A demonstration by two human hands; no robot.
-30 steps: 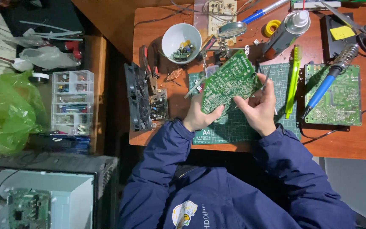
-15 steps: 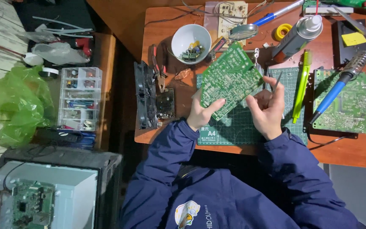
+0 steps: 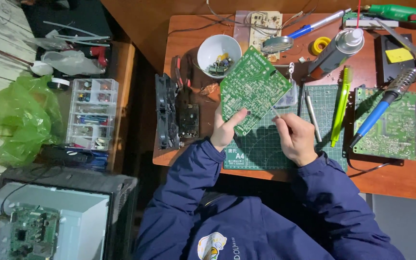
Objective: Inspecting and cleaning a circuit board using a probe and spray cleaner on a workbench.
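Note:
My left hand (image 3: 226, 131) grips the lower left edge of a green circuit board (image 3: 253, 86) and holds it tilted above a green cutting mat (image 3: 270, 151). Its solder side faces me. My right hand (image 3: 297, 138) is off the board, just to its lower right over the mat. Its fingers are pinched on a thin metal tool (image 3: 275, 113) whose tip points at the board's lower edge. Dark blue sleeves cover both arms.
A white bowl (image 3: 217, 50) of small parts stands behind the board. A blue-handled soldering iron (image 3: 381, 110) lies on a second circuit board (image 3: 391, 126) at the right. A spray can (image 3: 335, 48), a yellow-green tool (image 3: 340, 103), a black fan (image 3: 166, 113) and a parts organiser (image 3: 92, 113) surround the mat.
My right hand has let go of the board's right edge and dropped to its lower right with a thin tool. The left hand still holds the board, now more upright.

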